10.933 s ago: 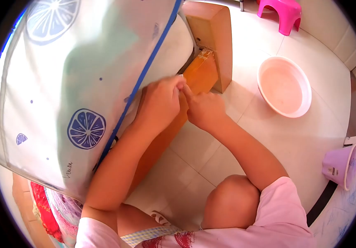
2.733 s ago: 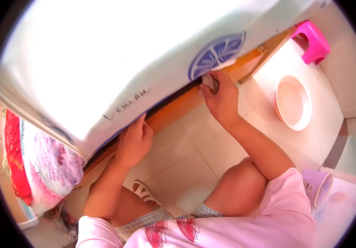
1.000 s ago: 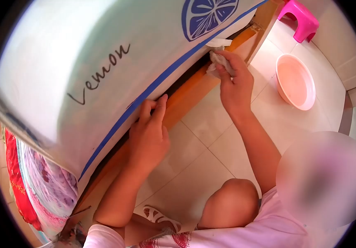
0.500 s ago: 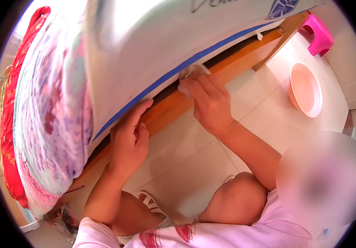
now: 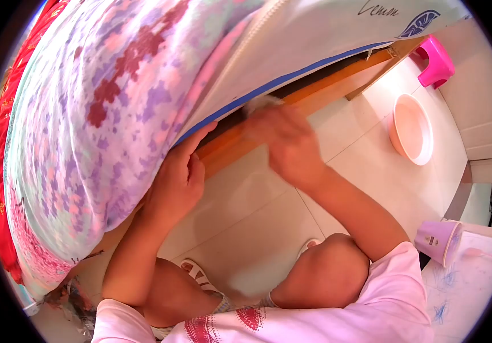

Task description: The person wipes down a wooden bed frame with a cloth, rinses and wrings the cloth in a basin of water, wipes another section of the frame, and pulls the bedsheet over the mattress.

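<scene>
My right hand point(image 5: 289, 143) is closed around a crumpled, greyish-white cloth point(image 5: 263, 104) and is smeared by motion. The cloth is at the orange-brown wooden bed rail point(image 5: 326, 88), by the dark gap under the blue-edged white bedding point(image 5: 292, 48) marked "Lemon". To the left, my left hand point(image 5: 174, 177) lies against the bedding's lower edge beside the rail. One finger is stretched along that edge, with the thumb apart from it; its other fingers are hidden. Floral purple and pink bedding point(image 5: 126, 114) bulges over the bed edge near the left wrist.
A pale pink basin point(image 5: 420, 128) stands on the tiled floor point(image 5: 246, 214) at right, with a bright pink stool point(image 5: 437, 63) behind it. A lilac bin point(image 5: 439, 240) is at the lower right. Red fabric point(image 5: 0, 211) hangs at the far left. My bent knees are below my hands.
The view has shifted, so the floral bedding fills more of the upper left and the lilac bin shows. My right hand still moves the cloth at the rail; my left hand stays by the edge.
</scene>
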Demonstrator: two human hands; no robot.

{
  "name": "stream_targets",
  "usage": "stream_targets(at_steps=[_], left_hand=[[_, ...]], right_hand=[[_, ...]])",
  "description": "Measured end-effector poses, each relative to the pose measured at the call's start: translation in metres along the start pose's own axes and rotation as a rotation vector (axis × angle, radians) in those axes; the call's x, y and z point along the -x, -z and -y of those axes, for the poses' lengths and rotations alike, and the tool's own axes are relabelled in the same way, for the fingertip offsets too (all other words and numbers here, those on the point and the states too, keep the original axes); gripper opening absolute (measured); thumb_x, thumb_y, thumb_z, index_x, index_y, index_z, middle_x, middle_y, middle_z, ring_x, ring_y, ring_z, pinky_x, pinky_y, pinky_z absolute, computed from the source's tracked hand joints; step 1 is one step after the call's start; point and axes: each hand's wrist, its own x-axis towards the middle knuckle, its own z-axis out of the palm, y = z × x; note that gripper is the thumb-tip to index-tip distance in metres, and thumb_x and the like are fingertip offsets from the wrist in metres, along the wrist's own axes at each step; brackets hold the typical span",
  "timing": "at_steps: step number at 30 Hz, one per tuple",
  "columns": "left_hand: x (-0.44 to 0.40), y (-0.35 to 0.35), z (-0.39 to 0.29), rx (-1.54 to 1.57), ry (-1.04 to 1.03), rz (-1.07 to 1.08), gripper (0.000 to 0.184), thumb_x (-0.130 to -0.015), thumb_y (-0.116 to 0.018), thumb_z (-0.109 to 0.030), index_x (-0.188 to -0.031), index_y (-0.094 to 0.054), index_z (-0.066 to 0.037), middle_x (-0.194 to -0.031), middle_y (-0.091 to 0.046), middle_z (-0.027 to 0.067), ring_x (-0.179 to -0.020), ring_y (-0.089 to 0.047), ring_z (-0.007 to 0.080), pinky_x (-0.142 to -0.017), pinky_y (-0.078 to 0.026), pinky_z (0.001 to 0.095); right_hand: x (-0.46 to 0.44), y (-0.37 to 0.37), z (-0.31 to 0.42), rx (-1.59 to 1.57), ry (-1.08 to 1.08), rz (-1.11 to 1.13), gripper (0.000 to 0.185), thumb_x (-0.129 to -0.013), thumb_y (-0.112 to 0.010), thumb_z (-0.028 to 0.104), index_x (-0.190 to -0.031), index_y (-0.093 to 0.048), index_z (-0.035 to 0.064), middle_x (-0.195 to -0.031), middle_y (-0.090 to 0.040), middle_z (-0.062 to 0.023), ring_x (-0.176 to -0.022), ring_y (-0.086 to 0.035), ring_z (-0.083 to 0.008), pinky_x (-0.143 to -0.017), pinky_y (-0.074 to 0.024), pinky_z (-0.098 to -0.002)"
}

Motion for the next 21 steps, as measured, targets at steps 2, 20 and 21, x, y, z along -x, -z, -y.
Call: stream_targets(at_steps=[2,20,21], left_hand=[[-0.001,-0.002,0.004,-0.01,-0.058,-0.015,0.055,-0.078,-0.042,0.015,-0.127,-0.055,-0.005,-0.133,-0.057,0.0102,-0.09,-0.058,0.0114,-0.061,-0.042,0.0216],[0.009,-0.006,-0.003,-0.03,-0.004,-0.117,0.054,-0.082,-0.047,0.011,-0.13,-0.055,-0.013,-0.073,-0.051,0.0036,-0.055,-0.038,0.0094,-0.055,-0.038,0.0236],[0.009,-0.005,-0.004,-0.027,0.015,-0.119,0.054,-0.082,-0.047,0.01,-0.13,-0.055,-0.013,-0.07,-0.049,0.0032,-0.056,-0.037,0.0094,-0.055,-0.038,0.0236]], right_hand=[[-0.006,0.0,0.01,-0.191,-0.015,0.011,0.029,-0.068,-0.056,-0.008,-0.093,-0.062,0.0069,-0.093,-0.063,-0.0075,-0.085,-0.057,-0.0279,-0.075,-0.0457,-0.0371],[0.001,-0.009,0.014,0.024,-0.022,-0.001,0.019,-0.077,-0.056,-0.001,-0.095,-0.056,0.0042,-0.094,-0.059,-0.0122,-0.089,-0.055,-0.0331,-0.077,-0.0448,-0.0408],[0.001,-0.009,0.018,-0.154,-0.015,0.053,0.022,-0.075,-0.056,-0.004,-0.096,-0.056,0.0042,-0.096,-0.059,-0.0129,-0.09,-0.055,-0.0333,-0.076,-0.0455,-0.0412]])
